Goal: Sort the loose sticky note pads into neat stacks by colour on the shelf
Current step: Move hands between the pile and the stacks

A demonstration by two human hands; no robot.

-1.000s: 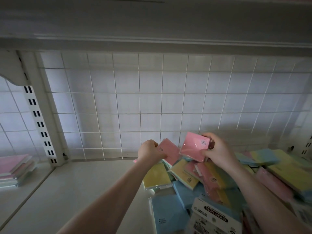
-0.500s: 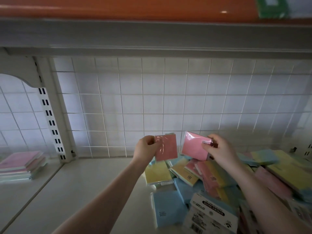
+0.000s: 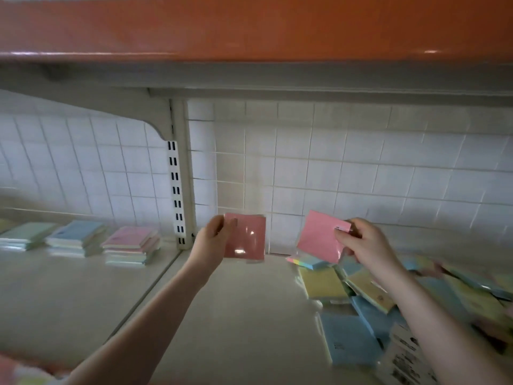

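My left hand (image 3: 213,240) pinches a wrapped pink pad (image 3: 247,237) by its left edge and holds it upright above the shelf (image 3: 236,315). A second pink pad (image 3: 319,236), tilted, is pinched at its right corner by my right hand (image 3: 363,245). Below the right hand lies a loose heap of yellow, blue and pink pads (image 3: 388,301). On the left shelf section stand three sorted stacks: a pink stack (image 3: 130,244), a blue stack (image 3: 75,237) and a green stack (image 3: 26,236).
A white slotted upright post (image 3: 177,190) and a seam divide the left section from the right one. A white wire grid (image 3: 361,168) backs the shelf. An orange-fronted shelf (image 3: 249,29) hangs overhead. A labelled white package (image 3: 405,357) lies at the lower right.
The view has swung left, bringing the sorted stacks into sight. Both hands have lifted their pink pads off the heap and carried them leftward, farther apart.
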